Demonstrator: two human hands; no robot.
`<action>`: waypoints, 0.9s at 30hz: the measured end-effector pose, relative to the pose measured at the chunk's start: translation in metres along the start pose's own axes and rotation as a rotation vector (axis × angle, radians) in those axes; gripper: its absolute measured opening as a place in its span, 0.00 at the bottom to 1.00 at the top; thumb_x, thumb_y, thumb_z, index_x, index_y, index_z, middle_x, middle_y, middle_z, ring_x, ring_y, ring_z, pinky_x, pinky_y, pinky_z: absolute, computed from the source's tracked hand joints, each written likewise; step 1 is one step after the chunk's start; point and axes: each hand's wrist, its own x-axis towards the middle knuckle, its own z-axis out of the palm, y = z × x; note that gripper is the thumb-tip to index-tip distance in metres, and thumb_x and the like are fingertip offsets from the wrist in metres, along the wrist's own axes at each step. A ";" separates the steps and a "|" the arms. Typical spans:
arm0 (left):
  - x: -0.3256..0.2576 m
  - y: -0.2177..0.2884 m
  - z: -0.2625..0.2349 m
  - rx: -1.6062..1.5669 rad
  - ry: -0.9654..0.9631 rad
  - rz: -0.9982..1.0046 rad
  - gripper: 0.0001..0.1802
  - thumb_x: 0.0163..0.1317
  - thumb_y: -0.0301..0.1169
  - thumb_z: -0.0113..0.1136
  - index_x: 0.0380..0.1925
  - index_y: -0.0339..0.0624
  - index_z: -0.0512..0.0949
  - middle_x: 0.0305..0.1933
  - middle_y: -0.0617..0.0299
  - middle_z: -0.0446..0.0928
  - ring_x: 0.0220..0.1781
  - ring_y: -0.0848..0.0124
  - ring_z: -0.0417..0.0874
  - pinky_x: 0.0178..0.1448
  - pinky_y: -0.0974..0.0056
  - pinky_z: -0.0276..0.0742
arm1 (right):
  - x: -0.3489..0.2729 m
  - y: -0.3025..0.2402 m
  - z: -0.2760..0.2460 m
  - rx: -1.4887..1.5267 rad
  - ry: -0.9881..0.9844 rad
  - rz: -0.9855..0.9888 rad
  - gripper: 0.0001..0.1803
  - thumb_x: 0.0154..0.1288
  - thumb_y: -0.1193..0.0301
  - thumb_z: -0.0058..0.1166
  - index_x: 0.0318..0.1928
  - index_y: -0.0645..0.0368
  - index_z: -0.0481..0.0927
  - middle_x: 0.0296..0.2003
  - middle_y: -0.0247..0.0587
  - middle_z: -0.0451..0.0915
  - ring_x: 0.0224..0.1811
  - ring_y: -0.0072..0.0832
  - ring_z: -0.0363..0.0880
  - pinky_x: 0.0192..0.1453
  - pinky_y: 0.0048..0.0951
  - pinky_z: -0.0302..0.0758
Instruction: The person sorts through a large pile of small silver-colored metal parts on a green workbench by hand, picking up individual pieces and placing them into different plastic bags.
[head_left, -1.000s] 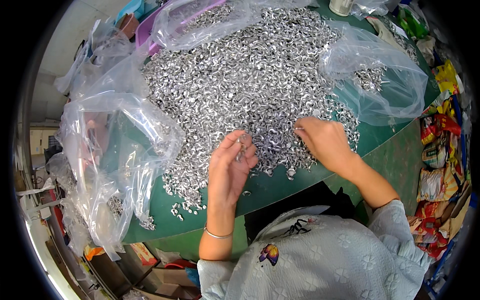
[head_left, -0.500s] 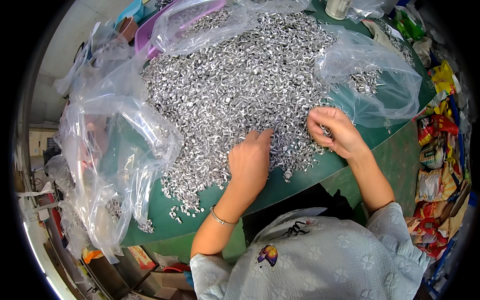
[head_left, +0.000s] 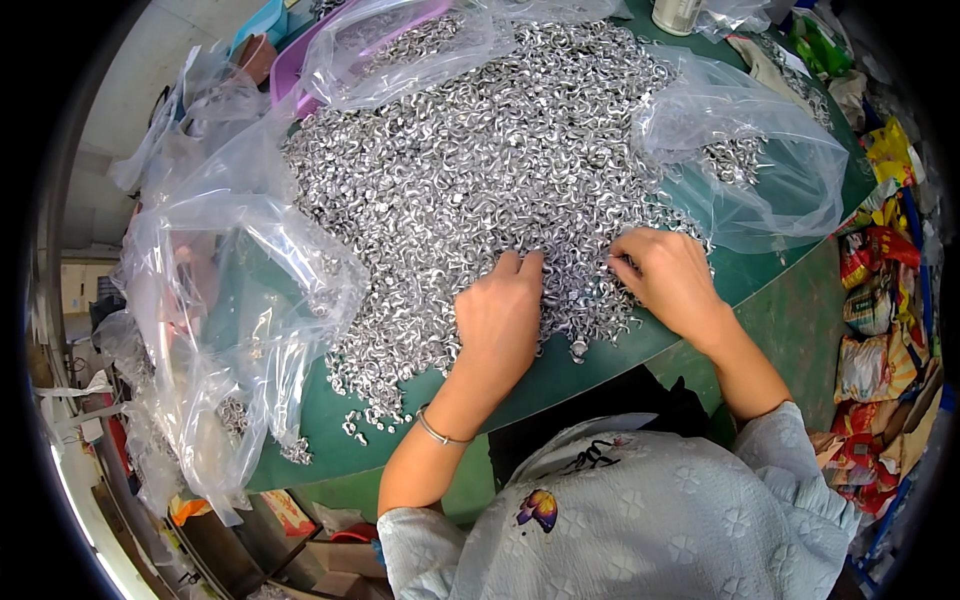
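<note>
Pieces (head_left: 480, 180), silver, curved, heaped on table (head_left: 345, 445); strewn every way, with no shared long axis; directly under and ahead of left hand (head_left: 498, 315), ahead and leftward of right hand (head_left: 668, 278); about equally near to both; left fingers bent down among them, tips hidden, so cannot tell whether grasping; right thumb and forefinger curled close, cannot tell whether on anything; dark script on shirt (head_left: 640, 510), bright print on packets (head_left: 865, 360), too unclear to read.
</note>
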 end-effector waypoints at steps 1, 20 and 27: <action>0.001 -0.001 0.001 -0.010 0.002 0.009 0.08 0.55 0.30 0.58 0.36 0.45 0.77 0.29 0.59 0.74 0.23 0.57 0.77 0.26 0.58 0.70 | -0.002 0.002 -0.004 -0.023 -0.013 0.016 0.05 0.51 0.72 0.59 0.28 0.59 0.79 0.27 0.41 0.79 0.25 0.40 0.77 0.29 0.36 0.72; -0.045 0.026 -0.019 -2.196 -0.501 -1.019 0.19 0.66 0.39 0.38 0.41 0.33 0.71 0.39 0.53 0.75 0.41 0.62 0.78 0.44 0.60 0.77 | 0.000 -0.029 0.013 1.376 -0.130 0.199 0.16 0.68 0.64 0.44 0.27 0.62 0.73 0.18 0.29 0.65 0.20 0.17 0.62 0.24 0.20 0.59; -0.058 0.036 0.001 -2.519 -0.477 -1.050 0.18 0.68 0.38 0.38 0.51 0.39 0.68 0.53 0.55 0.72 0.53 0.66 0.75 0.58 0.59 0.71 | -0.021 -0.055 0.014 0.610 -0.345 -0.534 0.04 0.58 0.73 0.53 0.30 0.61 0.75 0.28 0.40 0.73 0.33 0.36 0.72 0.38 0.35 0.71</action>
